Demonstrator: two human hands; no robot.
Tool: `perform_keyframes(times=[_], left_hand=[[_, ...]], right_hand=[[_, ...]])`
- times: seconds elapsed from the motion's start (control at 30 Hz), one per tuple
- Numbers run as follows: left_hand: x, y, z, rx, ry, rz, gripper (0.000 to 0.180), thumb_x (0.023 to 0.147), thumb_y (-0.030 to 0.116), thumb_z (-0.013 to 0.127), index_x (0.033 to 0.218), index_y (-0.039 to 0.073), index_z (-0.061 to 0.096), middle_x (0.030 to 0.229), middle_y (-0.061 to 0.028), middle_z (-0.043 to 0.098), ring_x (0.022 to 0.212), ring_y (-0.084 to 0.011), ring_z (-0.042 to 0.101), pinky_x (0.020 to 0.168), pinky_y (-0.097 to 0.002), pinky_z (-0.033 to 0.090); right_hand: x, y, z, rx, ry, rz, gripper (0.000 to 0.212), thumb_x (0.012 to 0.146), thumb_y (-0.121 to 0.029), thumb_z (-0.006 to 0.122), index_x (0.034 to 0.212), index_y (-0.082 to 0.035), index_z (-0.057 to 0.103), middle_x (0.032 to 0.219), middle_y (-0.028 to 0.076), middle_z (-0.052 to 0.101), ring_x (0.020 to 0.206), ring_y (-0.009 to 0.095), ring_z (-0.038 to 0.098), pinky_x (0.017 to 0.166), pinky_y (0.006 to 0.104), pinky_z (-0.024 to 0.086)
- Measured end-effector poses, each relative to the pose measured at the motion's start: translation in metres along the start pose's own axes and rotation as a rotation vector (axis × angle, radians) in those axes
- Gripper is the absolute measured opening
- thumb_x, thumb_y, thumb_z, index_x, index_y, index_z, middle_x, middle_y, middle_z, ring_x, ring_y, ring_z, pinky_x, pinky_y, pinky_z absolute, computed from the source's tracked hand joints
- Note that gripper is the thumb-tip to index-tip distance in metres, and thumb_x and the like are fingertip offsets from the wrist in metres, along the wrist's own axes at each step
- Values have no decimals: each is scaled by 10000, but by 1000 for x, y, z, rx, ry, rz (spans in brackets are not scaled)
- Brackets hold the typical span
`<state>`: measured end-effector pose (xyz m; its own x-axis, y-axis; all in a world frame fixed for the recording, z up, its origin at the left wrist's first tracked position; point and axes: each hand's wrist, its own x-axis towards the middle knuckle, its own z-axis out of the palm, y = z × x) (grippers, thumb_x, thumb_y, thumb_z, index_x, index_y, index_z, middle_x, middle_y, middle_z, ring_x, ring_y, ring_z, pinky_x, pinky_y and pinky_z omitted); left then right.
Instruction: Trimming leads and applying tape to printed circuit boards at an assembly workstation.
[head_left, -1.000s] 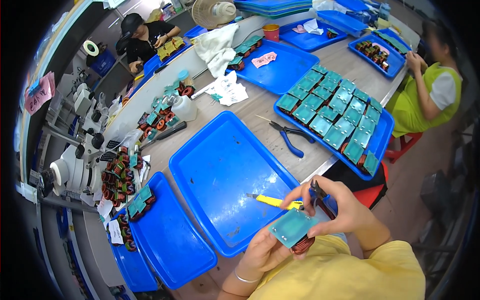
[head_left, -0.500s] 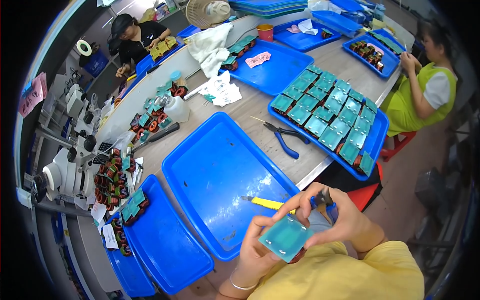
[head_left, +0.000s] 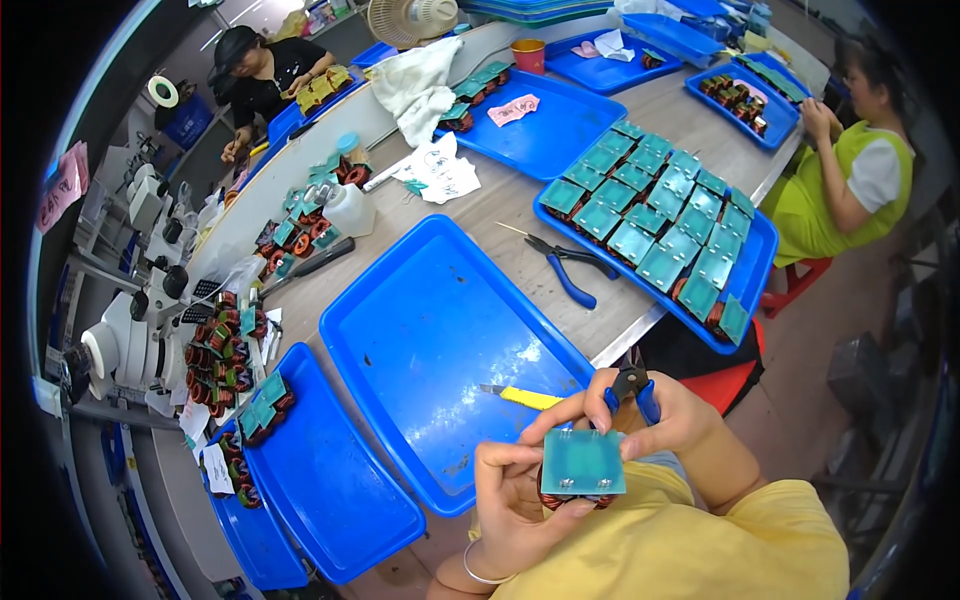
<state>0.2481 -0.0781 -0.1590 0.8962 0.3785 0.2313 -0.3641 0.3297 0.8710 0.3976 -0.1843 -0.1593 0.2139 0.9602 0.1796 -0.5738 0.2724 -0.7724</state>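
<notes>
Head cam: one stiff little circuit board (head_left: 582, 460), probably heavier than it looks

Left hand (head_left: 510, 500) has it from the left, fingers narrowed onto the edge, thumb down by the copper-wound coil (head_left: 553, 499) underneath. I'd guess that coil makes it bottom-heavy; the board looks rigid, maybe a bit slick on its glossy face. Best hold imo is opposite edges, fingertips off the solder joints (head_left: 604, 484), which are likely pokey and breakable. Right hand (head_left: 685, 420) is wrapped around side cutters (head_left: 632, 383), thumb right at the board's right edge; can't tell if it's pressing.

Around that: slim blue tray (head_left: 330, 480) well left of the left fingers, then a wide blue tray (head_left: 430, 290) just beyond them. Yellow utility knife (head_left: 528, 398) lies in it, blade out, right behind the fingertips, so that's the snag to watch. Loose pliers (head_left: 567, 284) sit farther beyond the right fingers, and past those, off to the right, a loaded blue tray (head_left: 757, 265) of similar boards (head_left: 662, 268).
</notes>
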Motion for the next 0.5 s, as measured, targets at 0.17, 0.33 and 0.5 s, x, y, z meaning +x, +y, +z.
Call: perform_keyframes(times=[0.17, 0.33, 0.5], left_hand=[[-1, 0, 0, 88, -29, 27, 558, 710, -83, 679, 1094, 35, 292, 1090, -177, 491, 1020, -234, 550, 847, -334, 487], [-2, -1, -2, -35, -54, -52, 525, 726, -78, 668, 1082, 24, 296, 1104, -171, 486, 1017, -219, 548, 836, -321, 486], [-4, -3, -3, -138, -29, -227, 470, 759, -34, 656, 1061, 38, 303, 1089, -148, 494, 1000, -192, 549, 827, -310, 479]], right_hand=[[-1, -3, 0, -19, -45, -35, 276, 759, -146, 692, 893, -64, 465, 1185, 368, 444, 1182, 420, 412, 956, 496, 339], [-1, -10, 1, -73, -24, -40, 318, 738, -144, 716, 903, -58, 458, 1162, 352, 471, 1102, 339, 495, 916, 413, 389], [-2, -9, 2, -76, 44, -28, 429, 676, -160, 778, 926, -55, 445, 1118, 307, 518, 920, 196, 560, 816, 303, 430]])
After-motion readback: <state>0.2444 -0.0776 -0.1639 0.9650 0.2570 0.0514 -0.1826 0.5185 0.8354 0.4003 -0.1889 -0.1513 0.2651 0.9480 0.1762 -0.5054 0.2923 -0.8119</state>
